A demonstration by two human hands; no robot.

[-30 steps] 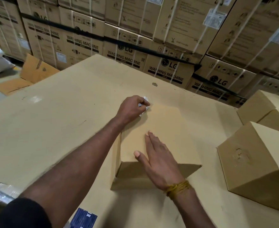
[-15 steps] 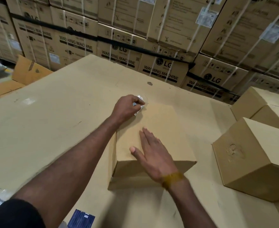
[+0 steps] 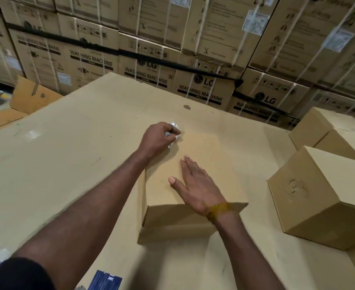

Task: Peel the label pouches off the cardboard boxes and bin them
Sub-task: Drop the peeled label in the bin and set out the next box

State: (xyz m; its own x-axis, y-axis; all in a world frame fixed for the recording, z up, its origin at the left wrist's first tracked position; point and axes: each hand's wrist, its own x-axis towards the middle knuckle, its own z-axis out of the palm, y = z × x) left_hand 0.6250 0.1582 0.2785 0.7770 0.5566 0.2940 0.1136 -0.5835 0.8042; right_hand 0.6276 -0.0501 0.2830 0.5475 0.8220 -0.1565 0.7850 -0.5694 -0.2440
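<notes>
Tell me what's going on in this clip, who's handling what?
A person is working at a large flat cardboard surface in front of stacked washing machine cartons. The left hand grips a crumpled clear plastic label pouch at the far corner of a small plain brown cardboard box. The right hand rests flat on the box top, fingers straight, steadying it. Other plain brown boxes sit to the right. No bin is in view.

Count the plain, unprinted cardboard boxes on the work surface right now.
3. One plain brown cardboard box lies under both hands at centre; a second stands at the right; a third sits behind it at the far right, partly cut off, so more may be hidden.
</notes>
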